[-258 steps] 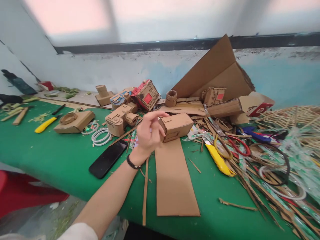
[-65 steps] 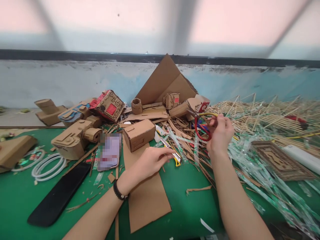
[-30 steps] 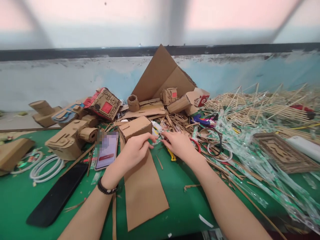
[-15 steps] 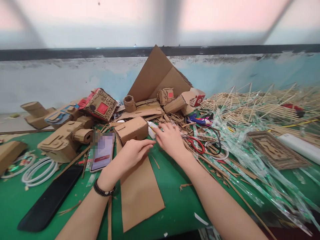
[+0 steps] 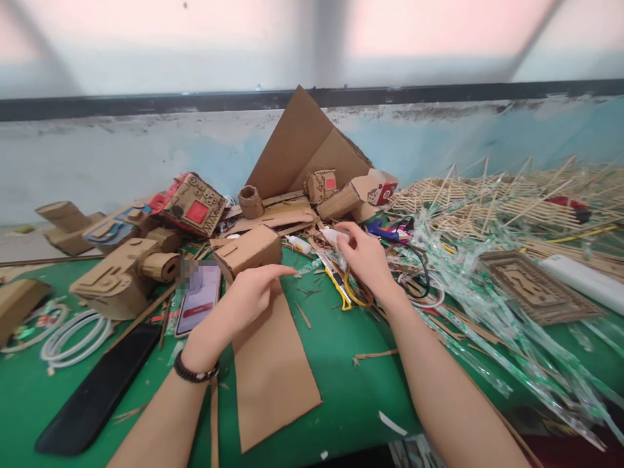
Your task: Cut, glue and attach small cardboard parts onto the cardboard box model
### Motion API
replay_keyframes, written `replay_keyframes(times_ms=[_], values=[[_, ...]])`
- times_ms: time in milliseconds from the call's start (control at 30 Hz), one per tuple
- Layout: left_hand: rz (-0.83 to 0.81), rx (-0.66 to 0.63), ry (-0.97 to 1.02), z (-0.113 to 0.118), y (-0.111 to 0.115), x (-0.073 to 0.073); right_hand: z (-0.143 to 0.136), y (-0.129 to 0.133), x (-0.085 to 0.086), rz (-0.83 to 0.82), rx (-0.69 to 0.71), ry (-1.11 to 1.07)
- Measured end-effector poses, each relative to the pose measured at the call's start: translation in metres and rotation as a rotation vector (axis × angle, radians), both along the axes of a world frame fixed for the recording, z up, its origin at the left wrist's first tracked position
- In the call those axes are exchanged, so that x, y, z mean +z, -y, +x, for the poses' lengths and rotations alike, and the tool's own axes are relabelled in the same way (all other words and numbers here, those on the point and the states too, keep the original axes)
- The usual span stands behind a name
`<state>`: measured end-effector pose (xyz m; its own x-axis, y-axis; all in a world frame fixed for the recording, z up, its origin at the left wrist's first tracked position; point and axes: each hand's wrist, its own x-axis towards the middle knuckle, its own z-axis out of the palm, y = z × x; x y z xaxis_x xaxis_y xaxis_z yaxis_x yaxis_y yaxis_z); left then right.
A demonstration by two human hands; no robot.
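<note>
My left hand (image 5: 251, 296) lies over a flat cardboard sheet (image 5: 275, 370), its fingers stretched to the right and holding nothing I can see. Just beyond it stands a small cardboard box (image 5: 251, 247). My right hand (image 5: 363, 257) grips a small white glue bottle (image 5: 333, 235) between thumb and fingers, raised above the scraps. A second white bottle (image 5: 298, 244) lies beside the box. Below my right hand is a yellow utility knife (image 5: 335, 279), with a yellow looped handle (image 5: 358, 291) next to it, partly covered.
On the left are a phone (image 5: 199, 299), a cardboard camera model (image 5: 119, 276), coiled white tubing (image 5: 75, 338) and a long black object (image 5: 100, 390). Clear plastic strips (image 5: 480, 325) and stick frames (image 5: 468, 208) spread over the right. A large cardboard piece (image 5: 297, 143) leans on the wall.
My right hand has moved right and now holds up a white glue bottle. The utility knife, hidden before, shows on the green surface. My left hand has barely shifted.
</note>
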<state>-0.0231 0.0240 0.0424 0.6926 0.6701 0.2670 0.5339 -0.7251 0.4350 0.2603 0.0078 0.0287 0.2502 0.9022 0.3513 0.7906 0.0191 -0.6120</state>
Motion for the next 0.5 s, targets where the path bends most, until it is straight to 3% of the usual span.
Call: replay_keyframes(times_ms=[100, 200, 300, 400, 500], values=[[0.018, -0.025, 0.16, 0.002, 0.005, 0.011, 0.005, -0.004, -0.006, 0.081, -0.098, -0.021], [-0.005, 0.053, 0.389, 0.005, 0.015, 0.025, 0.003, -0.007, -0.012, 0.187, -0.091, 0.142], [-0.071, 0.162, 0.556, 0.002, 0.022, 0.036, -0.005, -0.007, -0.017, 0.2, 0.143, 0.276], [-0.086, 0.21, 0.539, -0.009, 0.026, 0.038, -0.026, -0.002, -0.023, 0.047, 0.452, 0.407], [0.013, 0.18, 0.446, -0.024, 0.028, 0.026, -0.051, 0.001, -0.029, -0.019, 0.525, 0.548]])
